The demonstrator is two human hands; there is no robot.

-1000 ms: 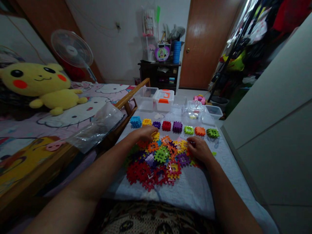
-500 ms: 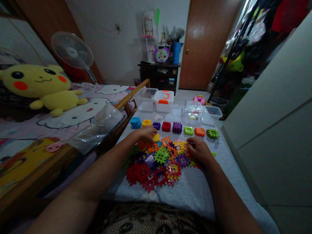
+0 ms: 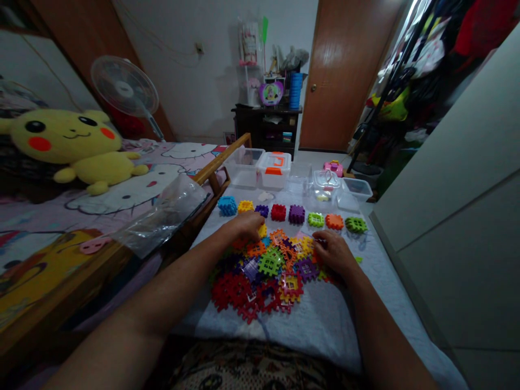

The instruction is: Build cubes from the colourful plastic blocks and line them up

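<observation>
A heap of flat interlocking plastic tiles (image 3: 268,273) in red, orange, green, purple and yellow lies on a white cloth (image 3: 320,319). Behind it runs a row of stacked tiles sorted by colour (image 3: 296,214), from blue at the left to green at the right. My left hand (image 3: 246,226) rests on the heap's far left edge, fingers curled over a yellow tile (image 3: 262,231). My right hand (image 3: 335,253) lies at the heap's right side, fingers pinched on a small tile that I cannot make out.
Clear plastic boxes (image 3: 244,165), one with an orange latch (image 3: 274,168), stand behind the row. A bed with a yellow plush toy (image 3: 77,142) and a plastic bag (image 3: 162,214) is at the left. A fan (image 3: 124,89), a dark shelf (image 3: 268,124) and a door (image 3: 341,70) stand farther back.
My left hand has crept slightly right and forward over the yellow tile. The right hand has barely moved. The view has shifted a little.
</observation>
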